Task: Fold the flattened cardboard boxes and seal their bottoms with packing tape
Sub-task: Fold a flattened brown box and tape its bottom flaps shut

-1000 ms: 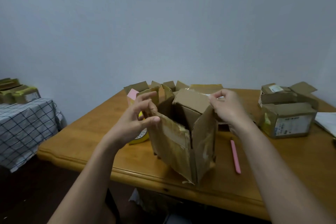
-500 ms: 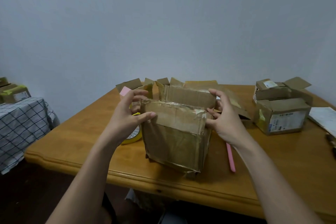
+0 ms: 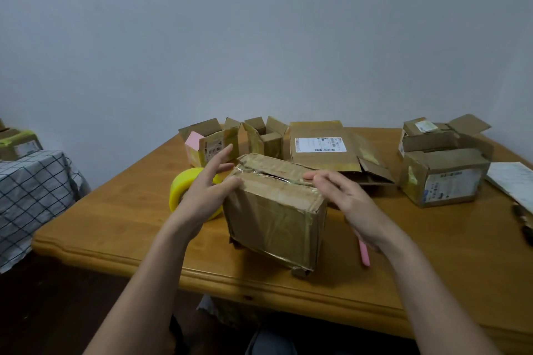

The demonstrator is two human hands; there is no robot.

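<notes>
Cardboard box [image 3: 277, 210] sits near the table [image 3: 124, 228] edge, flaps folded shut — left hand [image 3: 206, 194] and right hand [image 3: 343, 196] rest open-fingered; press the seam flat, then reach the yellow tape roll [image 3: 184, 186].

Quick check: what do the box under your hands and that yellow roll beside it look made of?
Box: worn brown corrugated cardboard, matte, with glossy old tape strips catching light along seams and bottom edge. Yellow roll: looks like plastic packing tape, smooth and slightly shiny; its core is hidden.
</notes>
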